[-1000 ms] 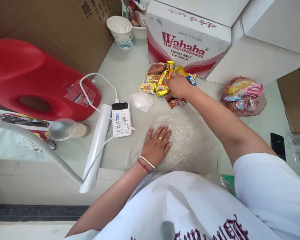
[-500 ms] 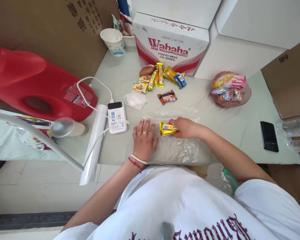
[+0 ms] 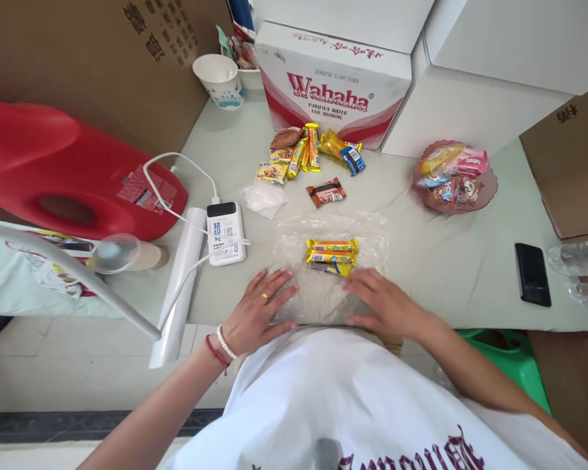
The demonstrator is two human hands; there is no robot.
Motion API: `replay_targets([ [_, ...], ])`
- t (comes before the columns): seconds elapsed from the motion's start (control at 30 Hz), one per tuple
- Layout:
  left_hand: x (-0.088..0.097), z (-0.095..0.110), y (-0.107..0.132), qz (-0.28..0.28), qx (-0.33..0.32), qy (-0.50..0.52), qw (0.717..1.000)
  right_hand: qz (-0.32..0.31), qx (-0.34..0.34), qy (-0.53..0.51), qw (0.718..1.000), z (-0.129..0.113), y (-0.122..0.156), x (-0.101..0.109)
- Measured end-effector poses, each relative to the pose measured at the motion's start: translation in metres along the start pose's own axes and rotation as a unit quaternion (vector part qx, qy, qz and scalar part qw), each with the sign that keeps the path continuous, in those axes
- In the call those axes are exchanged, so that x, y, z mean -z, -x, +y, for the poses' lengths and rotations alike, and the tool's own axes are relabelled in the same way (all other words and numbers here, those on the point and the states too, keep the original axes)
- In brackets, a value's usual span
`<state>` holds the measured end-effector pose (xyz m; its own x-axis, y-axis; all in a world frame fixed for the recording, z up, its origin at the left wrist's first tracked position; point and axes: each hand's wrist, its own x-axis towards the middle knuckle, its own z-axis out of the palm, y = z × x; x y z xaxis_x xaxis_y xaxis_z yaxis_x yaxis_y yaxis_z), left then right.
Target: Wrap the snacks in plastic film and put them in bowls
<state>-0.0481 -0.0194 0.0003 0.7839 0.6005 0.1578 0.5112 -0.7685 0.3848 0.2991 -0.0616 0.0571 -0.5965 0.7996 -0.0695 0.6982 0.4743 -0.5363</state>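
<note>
A clear plastic sheet (image 3: 367, 232) lies flat on the pale table (image 3: 451, 261) in front of me. A yellow wrapped snack bar (image 3: 332, 256) rests on its middle. My left hand (image 3: 257, 308) lies flat with fingers spread on the sheet's near left corner; it wears a ring and wrist bracelets. My right hand (image 3: 379, 300) lies flat on the sheet's near right part, just below the bar, holding nothing. A small heap of wrapped snacks (image 3: 310, 151) and one brown bar (image 3: 326, 192) lie farther back.
A Wahaha carton (image 3: 333, 88) stands at the back, a paper cup (image 3: 220, 79) to its left. A red jug (image 3: 63, 170), a power bank (image 3: 224, 232) with white cable and a white roll (image 3: 179, 287) are left. A snack plate (image 3: 455, 176), phone (image 3: 532, 274) and bottles (image 3: 581, 258) are right.
My right hand took a yellow bar from the heap, set it on the plastic sheet and let go. Both hands have drawn back to the sheet's near edge.
</note>
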Motion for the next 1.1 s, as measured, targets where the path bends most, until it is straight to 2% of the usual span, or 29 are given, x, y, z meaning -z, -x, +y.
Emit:
replay_targets([
  [0.1,0.005,-0.008,0.009,-0.031,0.008,0.042,0.999,0.044,-0.019,-0.041,0.998,0.002,0.040,-0.037],
  [0.17,0.010,-0.013,0.004,-0.021,0.019,0.089,0.996,0.076,-0.036,-0.079,0.993,0.006,0.048,-0.046],
  [0.2,0.012,-0.015,-0.002,-0.012,0.031,0.113,0.993,0.083,-0.041,-0.103,0.990,0.009,0.046,-0.045],
  [0.27,0.016,-0.019,-0.020,0.007,0.074,0.143,0.987,0.076,-0.053,-0.147,0.985,0.016,0.036,-0.031],
  [0.33,0.017,-0.021,-0.044,0.035,0.145,0.140,0.979,0.074,-0.093,-0.171,0.978,0.025,0.022,-0.009],
  [0.47,0.006,-0.028,-0.096,0.120,0.298,0.094,0.942,0.091,-0.234,-0.156,0.955,0.052,-0.009,0.025],
  [0.53,-0.003,-0.031,-0.118,0.162,0.354,0.077,0.918,0.067,-0.292,-0.105,0.948,0.064,-0.024,0.034],
  [0.63,-0.009,-0.025,-0.135,0.223,0.362,0.049,0.904,0.024,-0.332,0.034,0.942,0.070,-0.044,0.047],
  [0.7,-0.008,-0.010,-0.133,0.260,0.340,0.015,0.904,0.042,-0.327,0.125,0.936,0.069,-0.057,0.059],
  [0.8,-0.007,0.020,-0.116,0.310,0.309,-0.048,0.898,0.094,-0.270,0.189,0.940,0.068,-0.082,0.073],
  [0.87,-0.009,0.037,-0.105,0.323,0.283,-0.076,0.900,0.090,-0.215,0.184,0.955,0.070,-0.104,0.072],
  [0.9,-0.011,0.043,-0.102,0.308,0.259,-0.083,0.912,0.074,-0.192,0.178,0.962,0.072,-0.116,0.069],
  [0.97,-0.017,0.050,-0.101,0.231,0.197,-0.082,0.949,0.037,-0.176,0.176,0.968,0.077,-0.139,0.059],
  [1.03,-0.022,0.049,-0.109,0.124,0.148,-0.070,0.979,-0.001,-0.198,0.174,0.965,0.080,-0.157,0.051],
  [1.1,-0.026,0.044,-0.119,0.051,0.131,-0.064,0.988,-0.035,-0.227,0.151,0.962,0.082,-0.167,0.050],
])
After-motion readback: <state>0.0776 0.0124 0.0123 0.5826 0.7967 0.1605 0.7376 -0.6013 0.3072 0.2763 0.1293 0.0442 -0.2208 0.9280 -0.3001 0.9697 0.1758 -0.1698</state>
